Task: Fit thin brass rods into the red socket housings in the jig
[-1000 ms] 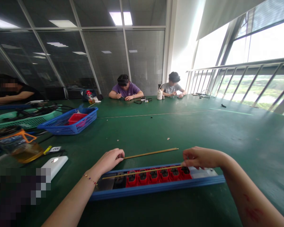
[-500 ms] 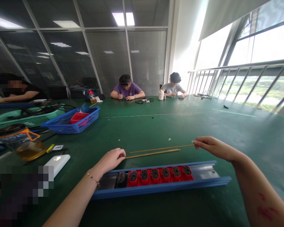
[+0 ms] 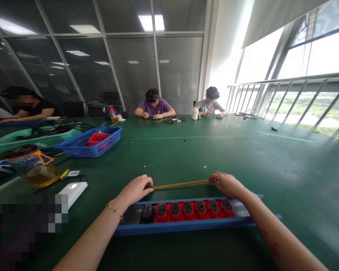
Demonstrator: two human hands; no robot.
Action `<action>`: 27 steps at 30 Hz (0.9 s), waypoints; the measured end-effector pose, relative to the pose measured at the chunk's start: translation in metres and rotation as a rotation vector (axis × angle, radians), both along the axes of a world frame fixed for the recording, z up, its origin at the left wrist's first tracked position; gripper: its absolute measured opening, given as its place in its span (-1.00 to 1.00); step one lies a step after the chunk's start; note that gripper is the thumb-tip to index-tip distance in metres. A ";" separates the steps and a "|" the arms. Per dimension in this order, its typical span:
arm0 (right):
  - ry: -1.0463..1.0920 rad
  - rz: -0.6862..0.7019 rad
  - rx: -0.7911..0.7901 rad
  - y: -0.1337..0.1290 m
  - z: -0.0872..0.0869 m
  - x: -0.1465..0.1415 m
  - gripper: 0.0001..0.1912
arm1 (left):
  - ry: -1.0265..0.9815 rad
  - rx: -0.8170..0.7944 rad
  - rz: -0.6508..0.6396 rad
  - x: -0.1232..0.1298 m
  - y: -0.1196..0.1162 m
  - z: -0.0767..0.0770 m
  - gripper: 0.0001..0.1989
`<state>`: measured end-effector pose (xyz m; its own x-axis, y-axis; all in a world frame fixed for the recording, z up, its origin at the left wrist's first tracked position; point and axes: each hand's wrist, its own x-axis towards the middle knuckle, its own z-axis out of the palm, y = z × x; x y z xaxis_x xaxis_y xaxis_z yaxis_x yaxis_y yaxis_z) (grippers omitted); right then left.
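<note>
Head cam (only view): L hand [image 3: 139,186] has thumb + fingers pinched on L end of the thin rods [image 3: 180,184]; R hand [image 3: 224,183] is closed on their R end, palm down. Rods run btwn the hands, side by side, just beyond the blue rail [image 3: 192,227]. Count unclear, prob. 2–3, too thin to tell; can't tell either if they lie flat on the table [image 3: 164,154] or sit a touch above it.

Rail lies nearest the wearer, w/ a row of red sockets [image 3: 188,210] and one black socket [image 3: 147,213] at L. Both forearms cross over it, L at its L end, R near its R end.

Risks: rods look slim + smooth, so a loose pinch at one end could let one slip out or roll off the bundle. Uneven pull btwn hands could skew the ends; pushing inward could bow them. Low forearm could bump the rail and shift it, contact n/a from this angle. L elbow swinging wide might catch the white box [image 3: 76,192] or, less likely, the jar [image 3: 42,175] w/ liquid, i.e. spill. Blue basket [image 3: 84,150] sits well apart, low risk.
</note>
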<state>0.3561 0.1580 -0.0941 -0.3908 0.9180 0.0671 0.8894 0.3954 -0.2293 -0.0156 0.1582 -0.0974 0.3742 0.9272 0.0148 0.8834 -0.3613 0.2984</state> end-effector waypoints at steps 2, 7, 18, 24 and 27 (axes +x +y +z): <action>-0.048 -0.004 0.017 -0.001 -0.001 -0.001 -0.75 | 0.021 0.028 -0.003 0.001 -0.001 0.001 -0.84; -0.128 0.010 0.056 -0.002 -0.001 -0.003 -0.68 | 0.072 0.040 -0.012 0.005 -0.003 0.002 -0.88; -0.237 0.016 -0.043 -0.002 0.004 -0.006 -0.77 | 0.132 -0.011 -0.056 0.009 -0.002 0.006 -0.86; -0.215 0.036 -0.069 -0.001 0.003 -0.004 -0.81 | 0.129 0.013 -0.057 0.008 -0.001 0.002 -0.88; -0.054 0.056 -0.046 -0.001 0.005 0.001 -0.85 | 0.022 0.055 -0.027 0.007 -0.002 0.008 -0.93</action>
<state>0.3568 0.1570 -0.0893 -0.4435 0.8963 0.0032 0.8778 0.4351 -0.2004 -0.0091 0.1562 -0.0897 0.4002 0.9147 0.0566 0.8791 -0.4006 0.2584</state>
